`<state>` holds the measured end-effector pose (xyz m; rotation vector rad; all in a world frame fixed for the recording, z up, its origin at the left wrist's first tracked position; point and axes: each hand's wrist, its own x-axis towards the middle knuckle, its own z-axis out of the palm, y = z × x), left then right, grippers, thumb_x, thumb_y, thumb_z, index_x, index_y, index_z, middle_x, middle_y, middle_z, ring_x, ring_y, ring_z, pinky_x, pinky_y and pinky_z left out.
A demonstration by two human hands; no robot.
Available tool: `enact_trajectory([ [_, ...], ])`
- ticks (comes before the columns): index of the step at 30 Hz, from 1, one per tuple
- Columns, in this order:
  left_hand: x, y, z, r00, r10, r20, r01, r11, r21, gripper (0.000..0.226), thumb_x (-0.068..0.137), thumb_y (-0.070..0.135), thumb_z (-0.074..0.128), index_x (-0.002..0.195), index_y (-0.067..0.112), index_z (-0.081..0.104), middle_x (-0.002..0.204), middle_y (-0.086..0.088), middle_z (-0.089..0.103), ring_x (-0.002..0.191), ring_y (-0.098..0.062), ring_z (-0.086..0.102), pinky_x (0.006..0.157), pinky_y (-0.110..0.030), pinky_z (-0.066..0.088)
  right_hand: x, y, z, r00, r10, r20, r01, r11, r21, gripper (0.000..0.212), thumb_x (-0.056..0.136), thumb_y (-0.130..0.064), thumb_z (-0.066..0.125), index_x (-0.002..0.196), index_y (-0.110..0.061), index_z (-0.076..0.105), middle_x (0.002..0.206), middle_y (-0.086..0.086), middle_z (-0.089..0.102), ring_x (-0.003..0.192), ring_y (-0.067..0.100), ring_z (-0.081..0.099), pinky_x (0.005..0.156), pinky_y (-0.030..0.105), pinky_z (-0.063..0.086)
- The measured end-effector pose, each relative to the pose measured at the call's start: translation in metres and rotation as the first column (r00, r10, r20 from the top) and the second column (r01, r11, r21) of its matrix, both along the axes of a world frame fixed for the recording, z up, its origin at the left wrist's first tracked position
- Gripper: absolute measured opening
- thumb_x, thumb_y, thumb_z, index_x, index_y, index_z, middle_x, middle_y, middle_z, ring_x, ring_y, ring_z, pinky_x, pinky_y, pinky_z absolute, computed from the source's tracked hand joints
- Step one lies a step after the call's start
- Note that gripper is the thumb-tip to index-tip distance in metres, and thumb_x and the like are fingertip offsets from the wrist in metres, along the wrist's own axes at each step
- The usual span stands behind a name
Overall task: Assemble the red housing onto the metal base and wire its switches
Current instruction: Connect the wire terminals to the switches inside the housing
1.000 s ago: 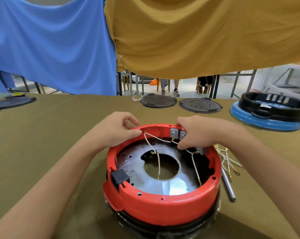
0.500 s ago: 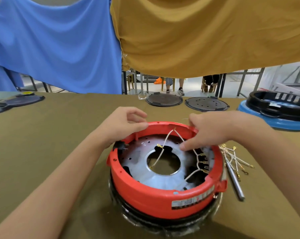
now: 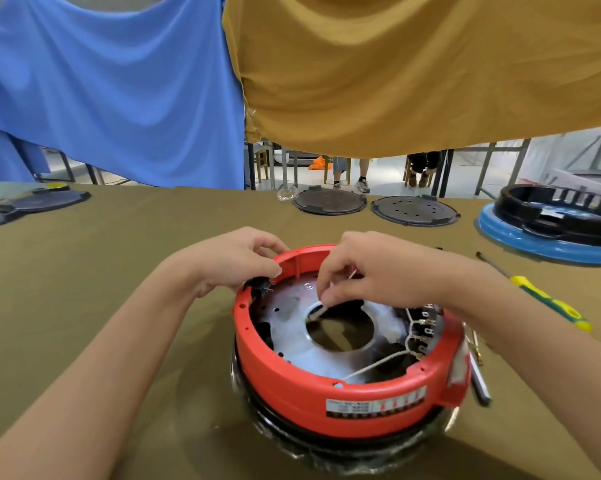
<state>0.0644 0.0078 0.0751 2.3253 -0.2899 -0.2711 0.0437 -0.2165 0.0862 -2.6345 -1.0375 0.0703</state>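
Observation:
A red ring-shaped housing (image 3: 309, 396) sits on a shiny metal base (image 3: 292, 334) with a round central hole, in front of me on the table. My left hand (image 3: 233, 261) grips the housing's far left rim, beside a black socket part (image 3: 257, 284). My right hand (image 3: 368, 271) reaches over the middle and pinches the end of a white wire (image 3: 318, 311) at the hole's edge. A row of switch terminals (image 3: 423, 327) with linked white wires lines the housing's right inner wall. Another white wire (image 3: 375, 365) runs across the base toward the front.
A yellow-green handled screwdriver (image 3: 548, 303) lies to the right; a grey metal tool (image 3: 479, 382) lies against the housing's right side. Two dark round lids (image 3: 330, 201) (image 3: 415, 210) and a black ring on a blue base (image 3: 555, 220) sit at the back. The table is covered in olive cloth (image 3: 101, 289).
The housing has been turned, so the switch terminals now sit at the right and the label faces me. My right hand moved from the far rim to the wire end at the central hole.

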Motion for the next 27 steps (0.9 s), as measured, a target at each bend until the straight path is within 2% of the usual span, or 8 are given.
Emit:
enact_trajectory([
  [4, 0.003, -0.002, -0.007, 0.998, 0.008, 0.062, -0.001, 0.994, -0.108, 0.026, 0.095, 0.009, 0.058, 0.113, 0.024, 0.071, 0.101, 0.002, 0.076, 0.089, -0.021, 0.073, 0.078, -0.032, 0.059, 0.002, -0.004, 0.007, 1.000, -0.021, 0.003, 0.021, 0.991, 0.134, 0.011, 0.091, -0.036, 0.068, 0.081, -0.034, 0.072, 0.082, -0.002, 0.071, 0.081, 0.022, 0.064, 0.076, 0.042, 0.051],
  [8, 0.005, -0.009, -0.016, 0.999, -0.034, 0.027, 0.039, 0.970, -0.240, 0.026, 0.096, 0.011, 0.060, 0.116, 0.024, 0.071, 0.108, -0.001, 0.075, 0.097, -0.020, 0.073, 0.088, -0.036, 0.057, 0.004, -0.003, 0.005, 0.990, -0.125, 0.069, 0.092, 0.928, 0.361, 0.018, 0.097, -0.035, 0.058, 0.084, -0.026, 0.066, 0.073, 0.004, 0.067, 0.057, 0.013, 0.054, 0.059, 0.036, 0.046],
  [11, 0.006, -0.015, -0.022, 0.997, -0.071, 0.009, 0.071, 0.946, -0.316, 0.025, 0.097, 0.012, 0.060, 0.115, 0.024, 0.072, 0.106, -0.003, 0.076, 0.098, -0.024, 0.072, 0.088, -0.036, 0.057, 0.003, -0.002, 0.003, 0.981, -0.142, -0.129, 0.192, 0.774, 0.604, 0.024, 0.101, -0.023, 0.054, 0.090, -0.003, 0.061, 0.072, 0.022, 0.066, 0.055, 0.036, 0.056, 0.054, 0.041, 0.051],
  [13, 0.006, -0.019, -0.024, 0.998, -0.056, 0.024, 0.061, 0.938, -0.340, 0.022, 0.097, 0.013, 0.061, 0.107, 0.028, 0.074, 0.101, -0.003, 0.077, 0.090, -0.022, 0.074, 0.079, -0.031, 0.058, -0.001, 0.003, 0.002, 0.955, -0.021, -0.295, 0.233, 0.669, 0.706, 0.020, 0.100, -0.016, 0.055, 0.088, -0.001, 0.059, 0.070, 0.015, 0.065, 0.055, 0.023, 0.060, 0.055, 0.029, 0.057],
  [17, 0.007, -0.021, -0.027, 0.998, -0.041, 0.044, 0.054, 0.933, -0.356, 0.021, 0.096, 0.012, 0.063, 0.092, 0.028, 0.076, 0.096, -0.007, 0.077, 0.083, -0.020, 0.072, 0.081, -0.036, 0.055, -0.001, 0.009, -0.005, 0.881, 0.155, -0.447, 0.286, 0.578, 0.764, 0.018, 0.099, -0.012, 0.056, 0.093, 0.004, 0.060, 0.077, 0.012, 0.067, 0.061, 0.016, 0.064, 0.062, 0.028, 0.060],
  [21, 0.005, -0.017, -0.022, 0.999, -0.042, 0.021, 0.046, 0.954, -0.297, 0.020, 0.095, 0.021, 0.064, 0.113, 0.027, 0.071, 0.107, -0.005, 0.074, 0.098, -0.023, 0.071, 0.092, -0.040, 0.055, 0.006, 0.001, -0.010, 0.921, -0.084, -0.380, 0.338, 0.655, 0.676, 0.020, 0.096, -0.018, 0.063, 0.091, 0.001, 0.065, 0.070, 0.012, 0.068, 0.063, 0.019, 0.065, 0.069, 0.031, 0.061],
  [24, 0.003, -0.008, -0.011, 0.998, -0.031, -0.052, 0.021, 0.984, -0.178, 0.023, 0.093, 0.029, 0.065, 0.116, 0.032, 0.062, 0.109, -0.002, 0.069, 0.093, -0.016, 0.068, 0.080, -0.033, 0.053, 0.007, -0.002, -0.003, 0.963, -0.151, -0.222, 0.255, 0.769, 0.586, 0.012, 0.093, -0.020, 0.067, 0.090, -0.008, 0.068, 0.072, 0.010, 0.070, 0.061, 0.016, 0.062, 0.066, 0.029, 0.057],
  [27, 0.002, -0.003, -0.005, 0.991, -0.032, -0.132, 0.015, 0.992, -0.128, 0.025, 0.092, 0.019, 0.061, 0.113, 0.032, 0.061, 0.091, 0.005, 0.068, 0.078, -0.012, 0.064, 0.069, -0.029, 0.048, 0.007, -0.006, 0.004, 0.983, -0.157, -0.093, 0.182, 0.850, 0.494, 0.004, 0.092, -0.022, 0.069, 0.092, -0.018, 0.071, 0.081, 0.005, 0.072, 0.069, 0.008, 0.063, 0.071, 0.025, 0.053],
])
